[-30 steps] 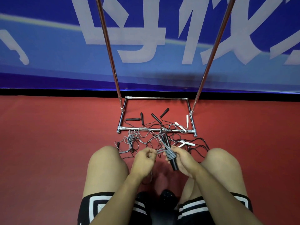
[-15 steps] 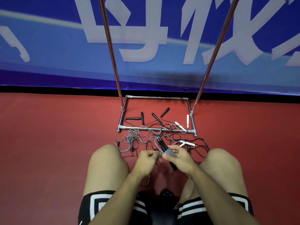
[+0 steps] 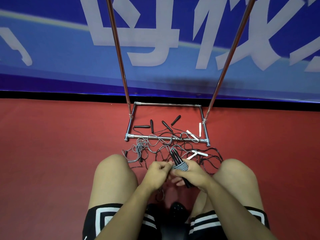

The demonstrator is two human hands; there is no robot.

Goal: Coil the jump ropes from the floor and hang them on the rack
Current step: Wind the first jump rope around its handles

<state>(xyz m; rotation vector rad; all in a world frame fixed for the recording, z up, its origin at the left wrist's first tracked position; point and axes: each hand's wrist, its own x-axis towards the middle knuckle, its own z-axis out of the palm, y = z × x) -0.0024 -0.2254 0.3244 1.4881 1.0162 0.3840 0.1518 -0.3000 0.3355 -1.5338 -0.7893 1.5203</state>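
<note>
Two black handles [image 3: 175, 156] gripped in right hand [image 3: 194, 174] — left hand [image 3: 158, 172] pinching grey rope [image 3: 180, 167] beside

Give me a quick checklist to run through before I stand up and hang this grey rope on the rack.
1. Handles held together: ok. The right hand grips the black handles as a pair.
2. Grey cord wrapped round the handles: ok, several turns sit side by side.
3. Loose end secured: cannot tell. The left hand pinches the cord at the wrap, and its fingers hide the end.
4. Bundle free of the floor tangle: cannot tell; other cords lie right behind it.
5. Rack within reach: ok, its base stands just ahead of the knees.
6. Top bar free: cannot tell, it is out of frame.
</note>
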